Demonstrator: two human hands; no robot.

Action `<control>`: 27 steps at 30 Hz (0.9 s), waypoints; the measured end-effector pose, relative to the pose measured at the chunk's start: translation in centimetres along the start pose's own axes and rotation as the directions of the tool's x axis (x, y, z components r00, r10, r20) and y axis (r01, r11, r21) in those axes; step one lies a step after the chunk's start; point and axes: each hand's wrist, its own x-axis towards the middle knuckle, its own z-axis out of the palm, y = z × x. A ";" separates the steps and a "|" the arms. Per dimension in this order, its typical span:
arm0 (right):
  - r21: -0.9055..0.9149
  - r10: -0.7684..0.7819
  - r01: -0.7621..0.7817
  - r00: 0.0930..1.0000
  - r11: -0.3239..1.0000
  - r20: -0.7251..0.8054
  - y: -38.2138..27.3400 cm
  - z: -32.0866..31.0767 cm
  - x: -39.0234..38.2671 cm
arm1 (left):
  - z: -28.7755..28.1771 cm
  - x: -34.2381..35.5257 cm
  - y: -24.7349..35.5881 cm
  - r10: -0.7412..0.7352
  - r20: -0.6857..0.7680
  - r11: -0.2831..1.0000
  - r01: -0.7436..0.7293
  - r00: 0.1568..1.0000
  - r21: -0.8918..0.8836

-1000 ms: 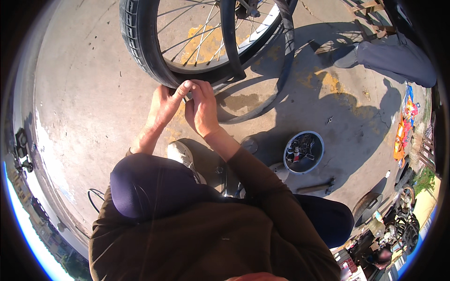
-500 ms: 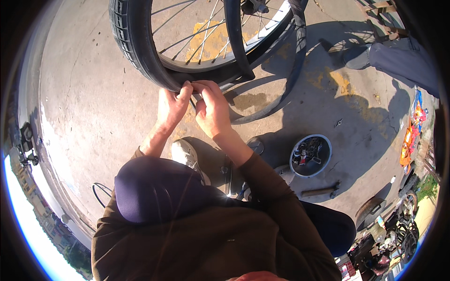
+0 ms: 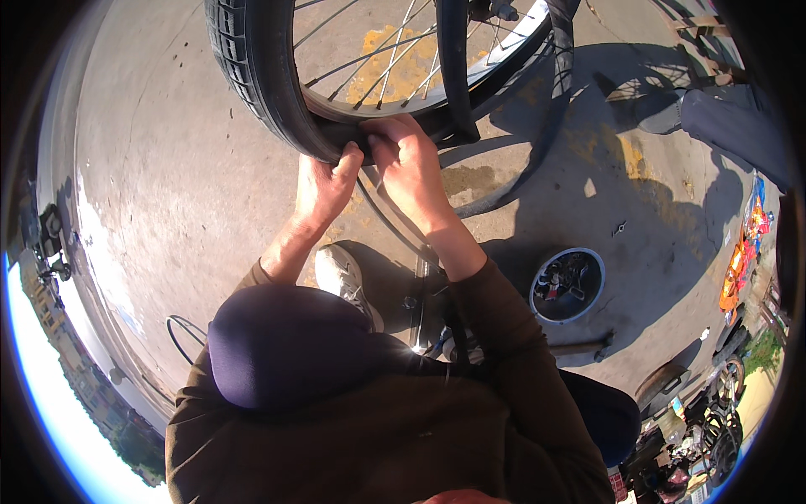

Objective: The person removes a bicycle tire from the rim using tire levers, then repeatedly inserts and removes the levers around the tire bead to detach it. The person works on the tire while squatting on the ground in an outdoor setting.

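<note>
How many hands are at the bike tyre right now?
2: the left hand at the lower edge of the tyre, and the right hand close beside it, to its right. Some fingertips are hidden; no third hand shows there.

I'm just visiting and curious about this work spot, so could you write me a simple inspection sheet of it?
Surface: concrete ground, patched with yellow, partly in shadow.
Job's things: spoked wheel with a black tyre; a dark rubbery loop beside it.
Clutter: round bowl holding small parts; hammer near it; small metal piece on the ground.
Hands: left hand and right hand both at the tyre's near edge; some fingers hidden.
Cables: thin black loop by the left knee; whether it is a cable, I cannot tell.
Surroundings: another person's leg and orange packaging, both to the right.
</note>
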 end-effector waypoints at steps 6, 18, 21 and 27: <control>0.090 0.090 -0.095 0.994 0.991 0.056 0.1 -0.3 0.3 | 0.0 0.0 -0.8 -0.019 0.028 1.000 0.019 0.999 -0.023; 0.164 0.107 -0.122 0.990 0.979 0.095 0.5 -0.1 0.5 | 0.1 0.1 -0.3 0.042 -0.019 0.999 -0.041 0.999 0.016; 0.194 0.124 -0.140 0.988 0.971 0.092 0.6 -0.1 0.4 | 0.1 0.2 -0.1 0.046 -0.001 0.998 -0.046 0.999 0.050; 0.204 0.125 -0.135 0.990 0.970 0.059 -0.2 -0.2 0.3 | 0.0 0.2 -0.1 0.028 -0.011 0.997 -0.027 1.000 0.078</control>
